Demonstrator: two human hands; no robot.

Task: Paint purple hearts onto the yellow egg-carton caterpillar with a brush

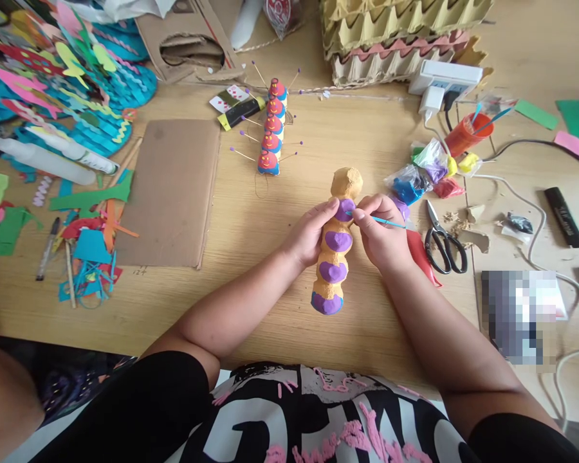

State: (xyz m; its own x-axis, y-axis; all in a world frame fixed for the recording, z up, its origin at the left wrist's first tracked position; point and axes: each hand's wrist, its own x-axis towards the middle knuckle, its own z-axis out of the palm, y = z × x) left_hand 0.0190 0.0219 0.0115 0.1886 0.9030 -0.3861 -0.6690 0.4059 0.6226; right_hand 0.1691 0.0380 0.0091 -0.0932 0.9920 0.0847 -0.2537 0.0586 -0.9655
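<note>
My left hand (311, 233) grips a bumpy egg-carton strip (346, 182) from its left side, near the far end. Yellow-orange clay coats the strip, and several purple clay patches (338, 242) sit along its bumps. A little blue shows at the near end. Pinched in my right hand (382, 236) is a thin blue modelling tool (388, 222), its tip at the farthest purple patch. Beyond my hands, a finished-looking red and blue bumpy strip (273, 123) stands with purple-tipped sticks poking out on both sides.
Scissors (442, 241), a red clay packet (422, 257) and bagged clay (410, 186) lie right of my hand, near an orange cup (468, 134). A cardboard sheet (174, 193) and paper scraps (94, 244) lie left. Egg trays (395, 38) and a power strip (446, 77) stand behind.
</note>
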